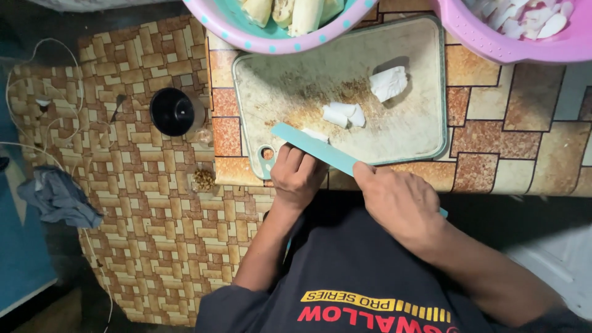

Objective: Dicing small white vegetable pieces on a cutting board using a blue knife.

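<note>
Teal knife [320, 150] gripped in right hand [401, 203], blade crossing above curled left hand [297, 176] at cutting board [425, 132] near edge; white pieces [343, 114] just beyond. Left hand's contents hidden.

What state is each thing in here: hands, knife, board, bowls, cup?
left hand: curled at the board's near edge, on a white piece
right hand: grips knife
knife: teal blade tilted over board
cutting board: stained, holds cut white pieces
teal bowl: holds peeled pieces
pink bowl: holds white slices
black cup: upright
</note>
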